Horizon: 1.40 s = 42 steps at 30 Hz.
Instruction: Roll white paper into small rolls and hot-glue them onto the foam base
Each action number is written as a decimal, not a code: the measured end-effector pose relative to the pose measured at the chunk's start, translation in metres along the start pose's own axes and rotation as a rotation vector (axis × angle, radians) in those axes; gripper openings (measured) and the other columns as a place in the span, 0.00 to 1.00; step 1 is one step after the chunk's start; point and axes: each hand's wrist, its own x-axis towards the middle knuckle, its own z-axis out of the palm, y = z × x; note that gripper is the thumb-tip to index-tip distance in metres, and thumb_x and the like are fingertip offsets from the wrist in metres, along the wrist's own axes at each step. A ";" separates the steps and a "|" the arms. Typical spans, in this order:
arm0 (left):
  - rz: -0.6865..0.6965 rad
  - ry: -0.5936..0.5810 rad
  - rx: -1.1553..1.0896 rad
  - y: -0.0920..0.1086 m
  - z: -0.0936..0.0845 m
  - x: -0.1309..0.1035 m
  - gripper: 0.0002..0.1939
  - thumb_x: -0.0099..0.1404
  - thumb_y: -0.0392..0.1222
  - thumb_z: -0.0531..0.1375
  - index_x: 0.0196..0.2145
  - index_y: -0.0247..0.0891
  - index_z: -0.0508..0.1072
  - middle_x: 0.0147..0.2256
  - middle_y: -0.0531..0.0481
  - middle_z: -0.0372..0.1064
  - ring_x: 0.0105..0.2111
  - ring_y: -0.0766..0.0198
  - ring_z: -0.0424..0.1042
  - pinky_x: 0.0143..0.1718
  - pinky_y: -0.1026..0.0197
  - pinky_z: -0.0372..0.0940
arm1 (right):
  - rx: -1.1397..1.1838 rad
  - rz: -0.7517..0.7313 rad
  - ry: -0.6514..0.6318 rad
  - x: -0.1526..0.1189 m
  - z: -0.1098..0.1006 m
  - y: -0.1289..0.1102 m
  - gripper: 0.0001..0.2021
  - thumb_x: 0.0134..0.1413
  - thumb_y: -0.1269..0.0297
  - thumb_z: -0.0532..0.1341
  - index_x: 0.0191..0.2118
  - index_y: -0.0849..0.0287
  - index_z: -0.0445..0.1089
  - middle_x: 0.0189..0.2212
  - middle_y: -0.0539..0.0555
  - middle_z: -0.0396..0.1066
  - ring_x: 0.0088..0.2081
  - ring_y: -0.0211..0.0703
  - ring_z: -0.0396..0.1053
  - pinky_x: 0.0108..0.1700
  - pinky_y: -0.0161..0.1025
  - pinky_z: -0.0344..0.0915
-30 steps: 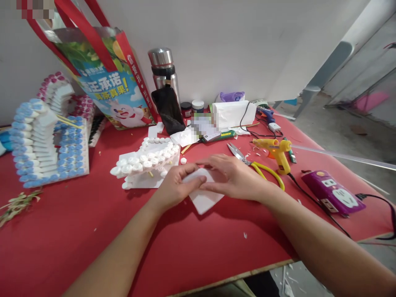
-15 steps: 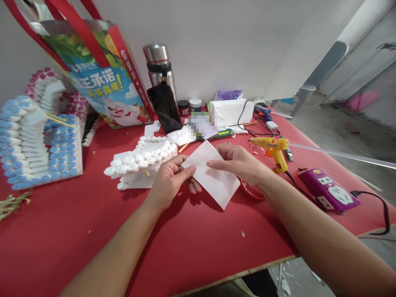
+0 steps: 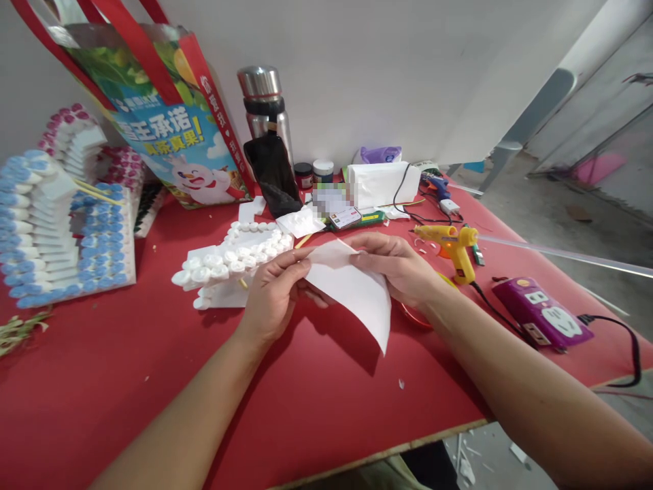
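A white sheet of paper (image 3: 352, 289) is held over the red table, bent along its length, its lower corner hanging toward me. My left hand (image 3: 275, 289) pinches its left edge between thumb and fingers. On the far right side, my right hand (image 3: 395, 265) grips it with the thumb on top; some fingertips are hidden behind the sheet. Just left of my left hand stands a small white model (image 3: 229, 262) edged with rolled white pieces. A yellow glue gun (image 3: 456, 248) with a clear glue stick lies right of my right hand.
A purple power strip (image 3: 541, 313) sits at the right. Blue-and-white models (image 3: 102, 245) and a printed shopping bag (image 3: 178, 136) fill the left. Behind are a steel flask (image 3: 260, 85), a black phone (image 3: 273, 173), jars (image 3: 322, 171) and white tissues (image 3: 377, 184). The red table (image 3: 286, 422) has scraps on it.
The paper has gone from nearly flat to curved, its lower corner swinging slightly right and down. Both hands still hold it; the right hand has shifted a little.
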 end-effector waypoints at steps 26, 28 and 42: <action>-0.103 -0.152 0.170 0.004 -0.001 -0.003 0.14 0.66 0.49 0.64 0.40 0.35 0.82 0.28 0.48 0.77 0.24 0.61 0.76 0.25 0.60 0.75 | -0.463 0.007 -0.023 -0.007 -0.002 -0.011 0.22 0.53 0.58 0.71 0.53 0.56 0.74 0.35 0.53 0.79 0.34 0.44 0.76 0.34 0.38 0.71; -0.103 -0.153 0.181 0.004 -0.001 -0.003 0.15 0.66 0.49 0.64 0.41 0.35 0.82 0.28 0.47 0.78 0.24 0.60 0.77 0.25 0.60 0.75 | -0.455 0.032 -0.021 -0.006 -0.002 -0.008 0.18 0.50 0.59 0.73 0.47 0.58 0.78 0.34 0.54 0.80 0.34 0.45 0.77 0.34 0.38 0.71; -0.093 -0.182 -0.089 0.008 -0.006 -0.001 0.15 0.63 0.34 0.59 0.44 0.31 0.82 0.26 0.43 0.80 0.23 0.57 0.79 0.28 0.59 0.75 | -0.208 -0.036 -0.049 -0.005 -0.012 -0.013 0.07 0.52 0.70 0.68 0.35 0.55 0.84 0.31 0.53 0.82 0.32 0.41 0.77 0.36 0.37 0.72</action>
